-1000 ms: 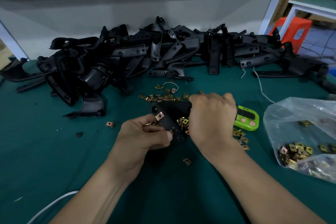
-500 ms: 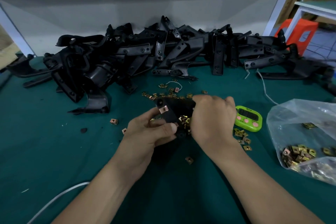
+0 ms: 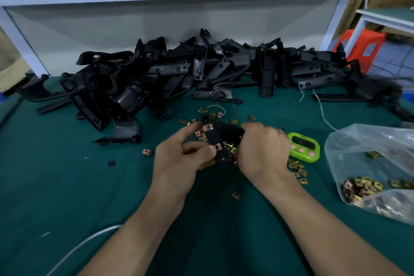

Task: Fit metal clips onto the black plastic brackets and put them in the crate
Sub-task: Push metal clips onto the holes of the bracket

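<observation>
Now we are gripping the bracket (image 3: 216,139) steady in our right hand (image 3: 262,150) so our left hand (image 3: 179,157), at nine o'clock, can pinch on a clip (image 3: 217,147).

left grip (image 3: 181,159): a bare hand, slim fingers, thumbnail cut short.
right grip (image 3: 264,150): a bare hand, knuckles well marked.
left forearm (image 3: 143,226): bare, slender.
right forearm (image 3: 313,219): bare, slender, likewise unadorned.

hidden behind the right hand (image 3: 264,150): right end of the held bracket (image 3: 215,140). cut off by the right edge: plastic bag (image 3: 380,141). blurred within: clips (image 3: 363,188). too small to read: timer display (image 3: 302,140).
</observation>
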Available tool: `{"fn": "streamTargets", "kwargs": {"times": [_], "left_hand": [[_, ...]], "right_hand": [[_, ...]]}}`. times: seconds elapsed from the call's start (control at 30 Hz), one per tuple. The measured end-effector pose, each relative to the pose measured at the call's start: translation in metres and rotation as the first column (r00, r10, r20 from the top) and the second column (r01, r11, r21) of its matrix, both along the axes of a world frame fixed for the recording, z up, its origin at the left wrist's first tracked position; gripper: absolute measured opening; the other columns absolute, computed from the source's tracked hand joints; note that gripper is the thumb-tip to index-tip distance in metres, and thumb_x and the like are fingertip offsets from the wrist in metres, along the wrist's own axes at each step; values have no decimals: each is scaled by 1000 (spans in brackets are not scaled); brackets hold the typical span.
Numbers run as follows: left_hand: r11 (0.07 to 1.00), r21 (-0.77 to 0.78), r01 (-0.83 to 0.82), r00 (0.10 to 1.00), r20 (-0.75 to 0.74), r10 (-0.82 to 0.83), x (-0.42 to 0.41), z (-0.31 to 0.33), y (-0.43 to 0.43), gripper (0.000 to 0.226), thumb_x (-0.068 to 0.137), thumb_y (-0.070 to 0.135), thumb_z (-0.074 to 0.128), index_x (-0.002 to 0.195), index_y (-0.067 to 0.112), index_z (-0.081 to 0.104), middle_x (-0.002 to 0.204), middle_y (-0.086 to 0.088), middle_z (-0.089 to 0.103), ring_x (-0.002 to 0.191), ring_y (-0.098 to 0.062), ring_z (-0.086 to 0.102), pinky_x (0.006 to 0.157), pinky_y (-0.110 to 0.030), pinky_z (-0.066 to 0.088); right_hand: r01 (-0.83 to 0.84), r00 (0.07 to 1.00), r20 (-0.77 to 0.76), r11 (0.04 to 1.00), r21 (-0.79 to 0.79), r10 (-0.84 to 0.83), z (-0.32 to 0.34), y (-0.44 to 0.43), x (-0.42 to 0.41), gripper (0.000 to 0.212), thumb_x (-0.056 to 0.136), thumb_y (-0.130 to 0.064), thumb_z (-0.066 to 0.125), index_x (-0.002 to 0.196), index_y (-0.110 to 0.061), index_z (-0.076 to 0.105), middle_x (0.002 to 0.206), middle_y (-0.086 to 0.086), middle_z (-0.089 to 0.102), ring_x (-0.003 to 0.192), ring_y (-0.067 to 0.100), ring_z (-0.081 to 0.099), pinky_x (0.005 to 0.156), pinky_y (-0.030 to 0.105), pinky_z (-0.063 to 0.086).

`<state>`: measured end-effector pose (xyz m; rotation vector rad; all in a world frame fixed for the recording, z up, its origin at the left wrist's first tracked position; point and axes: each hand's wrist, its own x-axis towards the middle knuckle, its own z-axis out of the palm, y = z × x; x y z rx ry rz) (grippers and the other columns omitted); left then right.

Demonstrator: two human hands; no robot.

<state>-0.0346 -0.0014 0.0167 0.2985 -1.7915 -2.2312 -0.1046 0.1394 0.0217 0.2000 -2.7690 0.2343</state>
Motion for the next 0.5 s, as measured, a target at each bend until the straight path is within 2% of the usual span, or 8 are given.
{"fn": "streamTargets", "kwargs": {"times": [0.07,0.17,0.23,0.3,0.37,0.43,0.47,0.5], "left_hand": [[977,-209,-36,998,-60,24,3,8,9,45,88,0,73,125,26,70,94,1,80,86,-15,76,73,-23,60],[897,-434,-87,982,-188,4,17,24,31,44,94,10,69,122,44,68,98,23,77,92,-2,74,82,-24,60],[804,-564,-187,961,-276,29,25,36,41,43,97,16,65,122,50,65,85,28,74,72,7,68,71,-14,55],[684,-673,-280,929,-369,16,34,53,54,33,97,22,59,122,42,69,70,20,68,52,3,55,52,-4,39],[601,-731,-324,907,-421,-23,41,78,72,33,96,32,52,125,30,68,64,15,63,47,0,51,46,-7,36],[603,-765,-226,926,-361,-111,43,104,94,47,94,44,49,131,21,66,62,16,65,47,1,53,49,-8,39],[635,-761,-133,940,-299,-163,43,113,107,55,91,51,49,134,20,65,63,17,68,49,3,57,55,-9,44],[670,-742,-31,946,-238,-220,42,120,123,59,88,56,52,134,21,65,67,19,71,55,5,63,64,-15,52]], "right_hand": [[36,997,-66,999,-18,-37,9,7,0,23,76,-6,61,69,-24,48,62,-4,52,54,24,36,64,32,28],[47,990,-132,996,-70,-56,24,17,8,24,76,-3,61,68,-23,52,62,3,58,54,25,38,62,32,28],[63,988,-142,997,-47,-69,38,26,16,16,79,-7,60,74,-22,59,65,3,60,55,25,39,61,32,28],[77,984,-158,997,-28,-80,55,40,25,10,77,-15,64,76,-22,58,61,1,52,56,26,38,58,32,25],[109,983,-145,993,-48,-115,72,60,35,17,74,-18,66,73,-21,49,57,2,43,58,28,38,57,33,25],[194,966,-158,978,-80,-205,88,91,46,24,74,-18,66,69,-20,42,56,4,37,58,30,43,57,33,28],[250,952,-161,964,-86,-261,93,110,53,26,75,-19,66,69,-20,41,57,4,39,60,33,50,57,33,29],[303,935,-165,949,-83,-313,96,131,61,26,76,-19,65,69,-21,41,60,5,43,65,35,58,58,34,29]]}}
